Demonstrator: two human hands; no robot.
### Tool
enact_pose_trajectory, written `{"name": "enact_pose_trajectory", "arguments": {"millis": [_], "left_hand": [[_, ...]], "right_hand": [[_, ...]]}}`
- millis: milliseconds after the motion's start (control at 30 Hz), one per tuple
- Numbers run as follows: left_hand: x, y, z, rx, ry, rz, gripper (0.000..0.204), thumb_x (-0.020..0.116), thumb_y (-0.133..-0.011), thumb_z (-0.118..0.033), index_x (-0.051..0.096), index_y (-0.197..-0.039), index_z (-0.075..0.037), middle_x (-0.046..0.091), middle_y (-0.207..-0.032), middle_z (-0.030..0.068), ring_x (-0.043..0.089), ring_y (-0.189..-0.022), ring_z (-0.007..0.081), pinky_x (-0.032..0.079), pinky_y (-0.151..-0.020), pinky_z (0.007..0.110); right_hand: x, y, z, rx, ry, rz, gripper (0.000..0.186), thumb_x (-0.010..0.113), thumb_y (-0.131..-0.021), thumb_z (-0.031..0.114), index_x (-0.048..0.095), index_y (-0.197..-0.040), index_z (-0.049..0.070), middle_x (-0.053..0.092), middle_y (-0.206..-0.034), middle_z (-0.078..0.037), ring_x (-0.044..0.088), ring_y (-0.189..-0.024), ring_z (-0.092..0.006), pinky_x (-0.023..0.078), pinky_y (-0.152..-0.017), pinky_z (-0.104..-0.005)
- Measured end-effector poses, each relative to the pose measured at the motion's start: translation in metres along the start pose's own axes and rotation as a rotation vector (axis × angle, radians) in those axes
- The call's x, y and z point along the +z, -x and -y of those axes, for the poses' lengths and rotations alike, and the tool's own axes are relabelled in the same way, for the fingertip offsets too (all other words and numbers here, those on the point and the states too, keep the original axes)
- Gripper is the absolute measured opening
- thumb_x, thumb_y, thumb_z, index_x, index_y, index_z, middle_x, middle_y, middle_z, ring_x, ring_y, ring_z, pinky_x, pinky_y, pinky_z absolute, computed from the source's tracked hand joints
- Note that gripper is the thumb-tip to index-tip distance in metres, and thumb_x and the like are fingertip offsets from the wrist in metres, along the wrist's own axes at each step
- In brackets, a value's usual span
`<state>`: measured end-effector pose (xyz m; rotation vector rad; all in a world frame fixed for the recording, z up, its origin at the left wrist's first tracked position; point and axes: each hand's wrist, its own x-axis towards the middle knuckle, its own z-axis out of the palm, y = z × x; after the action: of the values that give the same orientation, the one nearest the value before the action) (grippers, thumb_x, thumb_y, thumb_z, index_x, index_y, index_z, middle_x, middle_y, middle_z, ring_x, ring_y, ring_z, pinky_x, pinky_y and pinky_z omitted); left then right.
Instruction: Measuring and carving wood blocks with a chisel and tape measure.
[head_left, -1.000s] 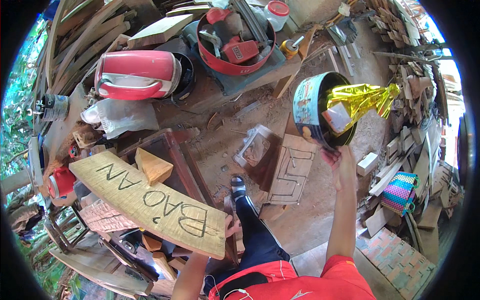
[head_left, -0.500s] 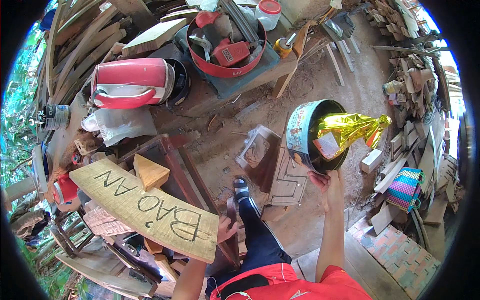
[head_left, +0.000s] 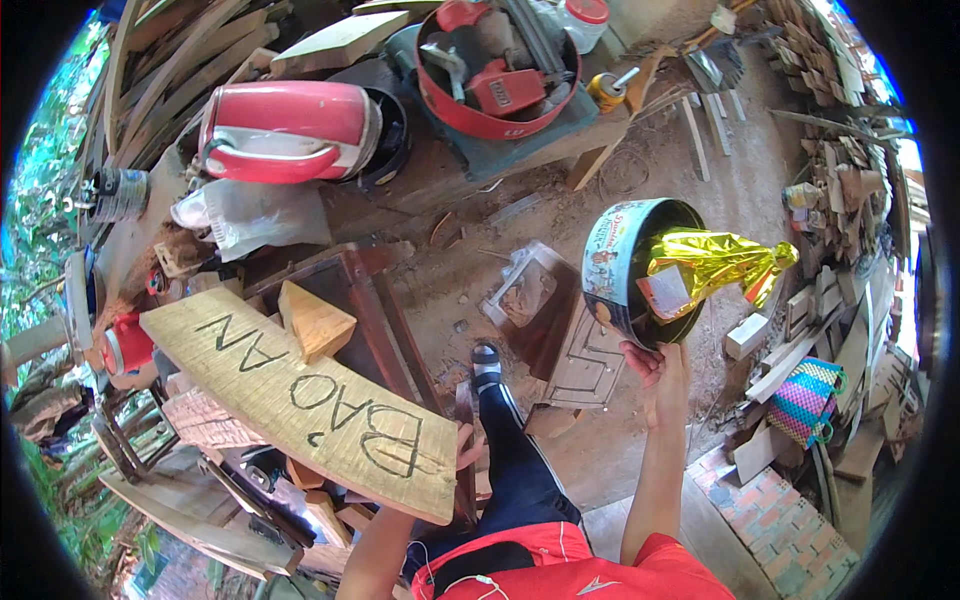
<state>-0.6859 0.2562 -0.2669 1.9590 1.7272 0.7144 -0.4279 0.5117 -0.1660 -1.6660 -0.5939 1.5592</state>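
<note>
My right hand (head_left: 656, 370) grips the lower rim of a round blue tin (head_left: 608, 250), tipped sideways, with crumpled gold foil (head_left: 705, 265) and a small pale packet (head_left: 668, 290) in it. At lower left, my left hand (head_left: 467, 445) is closed on the right end of a long, curved, pale wooden board (head_left: 370, 420) marked with dark hand-drawn lettering; much of that hand is hidden behind it. A wooden wedge (head_left: 315, 325) lies against the board's upper edge. A plank with a drawn angular pattern (head_left: 585, 365) is below the tin.
A bench (head_left: 540, 155) holds a red jug (head_left: 265, 125), a red basin of tools (head_left: 500, 125) and a lidded tub (head_left: 582, 25). Below it are a dark wooden frame (head_left: 385, 330) and a plastic box (head_left: 520, 285). Wood offcuts (head_left: 830, 170) and a woven basket (head_left: 805, 400) line the right.
My right hand has lowered the tin toward my body since a second ago. In the last half second the view has shifted slightly. My left hand stays on the board.
</note>
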Motion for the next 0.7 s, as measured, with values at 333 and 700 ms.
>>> {"name": "enact_pose_trajectory", "arguments": {"millis": [333,700], "left_hand": [[-0.002,0.012,-0.004,-0.274,0.256,0.101,0.024,0.071,-0.09,-0.031,0.059,-0.083,-0.01,0.054,-0.072,0.0064,0.061,-0.067,0.0248,0.048,-0.061,0.039],[0.007,0.019,0.003,-0.233,0.284,0.194,0.026,0.065,-0.093,-0.034,0.059,-0.101,-0.01,0.056,-0.095,0.0099,0.058,-0.089,0.0272,0.044,-0.08,0.04]], "right_hand": [[0.038,-0.021,0.017,-0.065,0.033,0.099,0.032,0.048,-0.104,0.016,0.052,-0.129,-0.003,0.071,-0.112,-0.021,0.075,-0.094,-0.0307,0.062,-0.085,-0.0379],[0.19,-0.112,0.09,-0.226,0.09,0.421,0.035,0.046,-0.104,0.012,0.052,-0.126,-0.014,0.067,-0.122,-0.026,0.071,-0.108,-0.0319,0.06,-0.099,-0.0371]]}}
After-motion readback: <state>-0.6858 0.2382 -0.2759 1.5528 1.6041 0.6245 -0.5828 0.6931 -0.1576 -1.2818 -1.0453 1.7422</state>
